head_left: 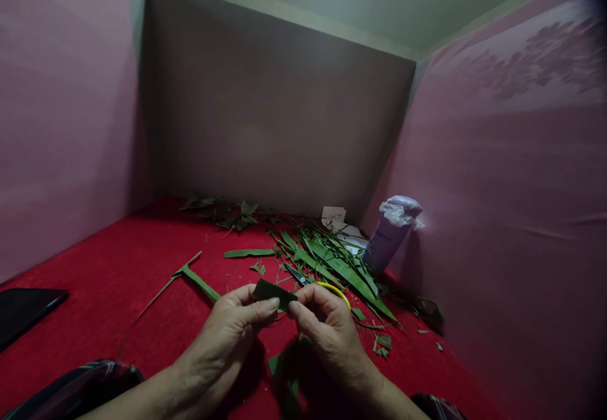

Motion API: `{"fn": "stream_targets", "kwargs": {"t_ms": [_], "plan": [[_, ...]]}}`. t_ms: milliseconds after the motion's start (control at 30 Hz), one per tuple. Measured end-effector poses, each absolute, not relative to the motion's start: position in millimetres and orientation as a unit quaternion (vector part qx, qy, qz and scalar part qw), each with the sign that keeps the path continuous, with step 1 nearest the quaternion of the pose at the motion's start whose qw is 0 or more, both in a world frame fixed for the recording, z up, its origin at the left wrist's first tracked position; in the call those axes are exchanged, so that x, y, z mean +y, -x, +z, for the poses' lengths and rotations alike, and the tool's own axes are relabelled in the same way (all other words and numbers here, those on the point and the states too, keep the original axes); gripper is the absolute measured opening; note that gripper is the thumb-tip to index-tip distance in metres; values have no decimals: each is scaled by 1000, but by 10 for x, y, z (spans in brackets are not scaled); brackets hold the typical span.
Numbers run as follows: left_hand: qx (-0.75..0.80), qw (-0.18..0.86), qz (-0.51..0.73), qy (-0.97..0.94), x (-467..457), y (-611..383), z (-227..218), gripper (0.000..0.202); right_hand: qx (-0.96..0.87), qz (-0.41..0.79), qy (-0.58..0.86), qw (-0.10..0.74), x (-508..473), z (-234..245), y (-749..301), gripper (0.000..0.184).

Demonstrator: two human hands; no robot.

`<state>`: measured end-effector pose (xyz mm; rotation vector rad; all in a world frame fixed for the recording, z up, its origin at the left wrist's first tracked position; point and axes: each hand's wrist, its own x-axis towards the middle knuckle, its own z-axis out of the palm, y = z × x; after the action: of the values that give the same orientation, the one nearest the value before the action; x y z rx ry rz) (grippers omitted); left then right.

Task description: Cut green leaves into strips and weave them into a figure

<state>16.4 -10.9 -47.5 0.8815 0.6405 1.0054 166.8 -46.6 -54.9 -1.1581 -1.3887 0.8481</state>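
Between my two hands is a short piece of dark green leaf (pixel 274 293). My left hand (pixel 232 325) pinches its left part between thumb and fingers. My right hand (pixel 327 325) grips the right end with thumb and forefinger. Just beyond the right hand lie scissors (pixel 334 289) with yellow handles and dark blades, partly covered by that hand. Below the hands, another green leaf piece (pixel 284 366) rests on the red cloth, partly in shadow. A long leaf on a thin stem (pixel 199 284) lies left of the hands, its near end hidden behind the left hand.
A pile of long green leaves (pixel 341 265) spreads beyond the right hand. A purple tumbler (pixel 386 240) with clear plastic on top stands by the right wall, near white papers (pixel 333 214). Lobed leaves (pixel 241 216) lie at the back; a dark flat device (pixel 31 309) is far left.
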Motion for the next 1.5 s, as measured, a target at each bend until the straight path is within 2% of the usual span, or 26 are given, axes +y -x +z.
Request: {"fn": "stream_targets", "kwargs": {"t_ms": [100, 200, 333, 500, 633, 767, 867, 967, 1033, 1100, 1200, 1333, 1500], "plan": [[323, 665, 473, -479, -106, -131, -400, 24, -640, 275, 507, 508, -471, -502, -1708, 17], [345, 494, 502, -621, -82, -88, -318, 40, -721, 186, 494, 450, -478, -492, -1732, 15], [270, 301, 372, -835, -39, -46, -311, 17, -792, 93, 467, 383, -474, -553, -1738, 14], [285, 202, 295, -890, -19, -35, -347, 15, -808, 17, 466, 360, -444, -595, -1749, 12], [301, 191, 282, -891, -28, -35, -345, 16, -814, 1, 458, 356, -439, -583, -1756, 10], [309, 198, 285, -885, -47, -40, -368, 16, -824, 10, 456, 336, -470, -548, -1741, 9], [329, 248, 307, -858, -57, -57, -356, 14, -819, 15, 469, 329, -479, -492, -1770, 12], [382, 408, 353, -751, -34, -69, -305, 9, -743, -4, 566, 358, -444, -437, -1882, 16], [397, 546, 367, -640, 0, -61, -273, 13, -684, -24, 645, 341, -408, -434, -1976, 12], [397, 613, 385, -564, 37, -44, -258, 16, -668, -16, 690, 279, -375, -469, -2051, 10], [375, 662, 414, -500, 72, -27, -277, 17, -666, 11, 696, 267, -343, -558, -2101, 16], [347, 723, 421, -423, 70, -46, -330, 16, -656, 58, 691, 299, -321, -604, -2112, 25], [327, 755, 428, -375, 56, -61, -340, 13, -600, 138, 692, 378, -267, -536, -2097, 22]]}}
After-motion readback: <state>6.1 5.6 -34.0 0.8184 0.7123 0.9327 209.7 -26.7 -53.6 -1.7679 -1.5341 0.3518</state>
